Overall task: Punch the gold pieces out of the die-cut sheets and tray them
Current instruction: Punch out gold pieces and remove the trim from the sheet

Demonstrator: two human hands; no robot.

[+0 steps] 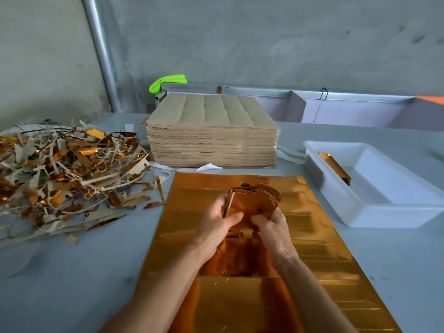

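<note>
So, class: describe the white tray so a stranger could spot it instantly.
Start at the tall stack of brown sheets at the table's back. Right of it lies the white tray, the only plastic container here, with a few gold pieces leaning inside its left wall.

Gold sheet [312, 236] mirror-shiny, dotted rows; stack [211, 131] tan at far edge of grey table [72, 272]; tray [384, 212] white; scrap heap [67, 169] mixed gold, beige

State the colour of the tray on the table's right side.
White: the plastic tray, seen best in the head view.
</note>
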